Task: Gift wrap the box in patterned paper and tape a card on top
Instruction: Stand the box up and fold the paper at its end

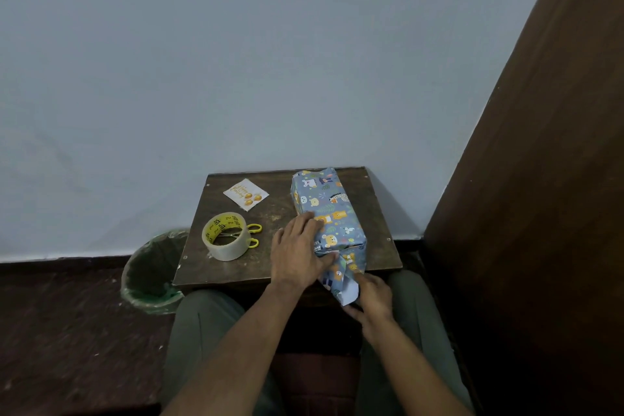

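Small dark wooden table against pale wall, seen from the head view. Box wrapped in blue animal-print paper, lying along right side of table, far end near back right corner, near end at front edge. Loose paper flap hanging past front edge, white underside showing.

Left hand flat against box's left side near front end, fingers straight and together, fingertips reaching onto top face, thumb along lower fold; pressing, not gripping. Right hand below front edge at flap's right side, fingers touching the paper; pinch or mere touch: cannot tell.

Card white with gold balloons, flat near back left corner, apart from box. Tape roll clear with yellow core, on left half toward front, resting over scissors with yellow handles poking out on its right.

Green-lined bin on floor beside table's front left corner. Grey-green trousers under table.
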